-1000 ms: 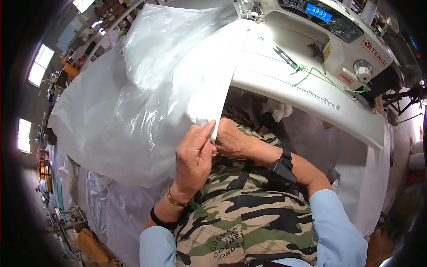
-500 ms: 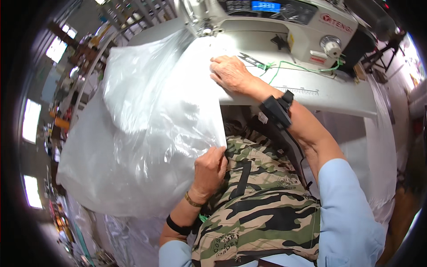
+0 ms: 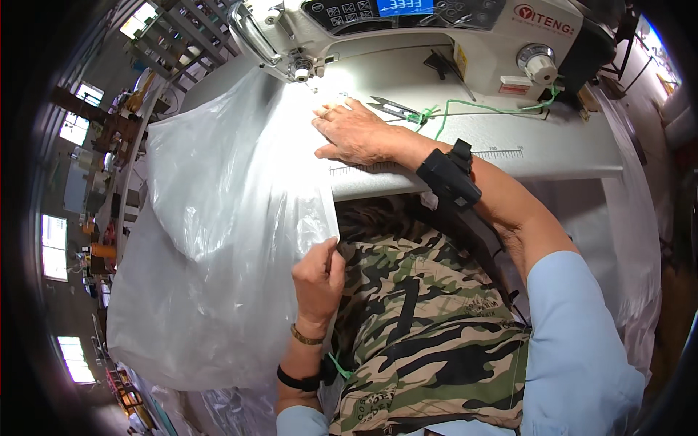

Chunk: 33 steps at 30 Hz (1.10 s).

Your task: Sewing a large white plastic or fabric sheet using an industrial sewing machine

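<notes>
So on the far left it's mostly the big clear plastic sheet [image 3: 218, 240], a translucent bag-like piece that billows up off the bench [image 3: 552, 149] and droops down over its left edge toward the floor, all of that part just hanging loose. Moving in, the left hand [image 3: 318, 275] has its grip closed on the near edge of the plastic, thumb and fingers pinching the hem right at the front of the bench, just above the camo apron [image 3: 429, 327]. The top corner of the sheet runs up to the needle area of the white sewing machine [image 3: 407, 29], and it looks laid under or right beside the presser foot [image 3: 299, 69], though I can't tell if it's actually clamped there. Then the right hand [image 3: 356, 134] is lying flat on the bench, fingers spread and not gripping anything, palm pressing the plastic edge down just in front of the needle. To the right of it there's a pair of thread snips [image 3: 392, 109] on a green cord [image 3: 480, 110], untouched, and a black wrist device [image 3: 449, 176] on that forearm. My read: the edge is lined up and held taut between both hands, so positioning seems about done, but I can't make out any stitch line on the plastic, so the seam itself looks like it's all left to do.
</notes>
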Tool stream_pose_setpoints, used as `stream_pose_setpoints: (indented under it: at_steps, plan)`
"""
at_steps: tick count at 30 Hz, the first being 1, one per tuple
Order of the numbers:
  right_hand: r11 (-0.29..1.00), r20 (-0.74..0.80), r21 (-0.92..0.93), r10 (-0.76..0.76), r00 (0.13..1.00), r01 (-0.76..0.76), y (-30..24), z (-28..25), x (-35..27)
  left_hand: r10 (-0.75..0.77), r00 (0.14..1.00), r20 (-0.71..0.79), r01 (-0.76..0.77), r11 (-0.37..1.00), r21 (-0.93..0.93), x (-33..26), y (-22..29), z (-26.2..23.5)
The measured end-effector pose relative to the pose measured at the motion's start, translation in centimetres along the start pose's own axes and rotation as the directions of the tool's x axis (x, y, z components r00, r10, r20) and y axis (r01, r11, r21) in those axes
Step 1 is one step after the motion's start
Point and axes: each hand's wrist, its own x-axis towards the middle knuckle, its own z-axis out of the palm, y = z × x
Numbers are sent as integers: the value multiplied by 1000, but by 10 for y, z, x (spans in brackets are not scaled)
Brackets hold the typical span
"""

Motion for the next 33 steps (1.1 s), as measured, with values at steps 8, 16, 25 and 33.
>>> stream_pose_setpoints:
  at_steps: [8,16,25,33]
  plan:
    - [997,-24,43,-60,998,61,-2,2,-3,19,1000,-14,-17,993,118,76,-9,2]
    - [990,-33,88,-108,994,110,-2,1,6,69,994,-86,-51,981,188,147,-39,16]
    - [965,-106,243,-79,991,103,1,-15,8,-9,999,-46,16,988,153,136,-12,-38]
    - [950,-588,169,-116,800,262,-22,-4,-7,-162,980,-114,197,851,487,87,-121,-86]
